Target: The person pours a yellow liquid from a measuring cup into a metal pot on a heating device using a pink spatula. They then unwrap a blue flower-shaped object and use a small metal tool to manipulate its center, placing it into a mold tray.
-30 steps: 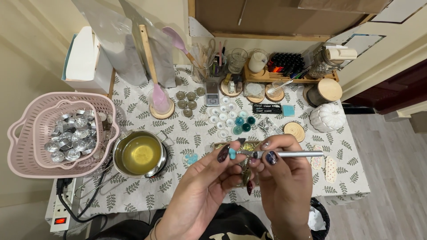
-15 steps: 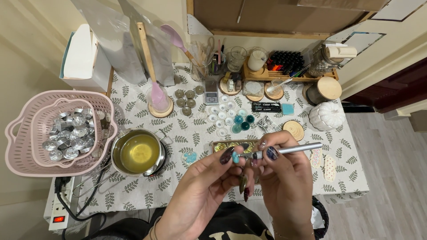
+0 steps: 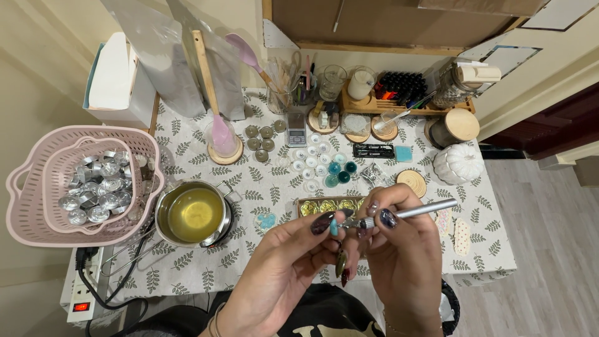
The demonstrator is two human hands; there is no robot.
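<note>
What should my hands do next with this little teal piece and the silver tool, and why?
Probably ease the silver tool's tip squarely onto the small teal piece. The left hand pinches that piece at its fingertips, and the right hand holds the tool level with its tip right beside it, both raised above the tray of gold moulds.

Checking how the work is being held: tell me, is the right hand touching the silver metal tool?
Touching. The head view shows the right hand pinching the silver metal tool between its fingertips, the shaft jutting right past the fingers.
</note>
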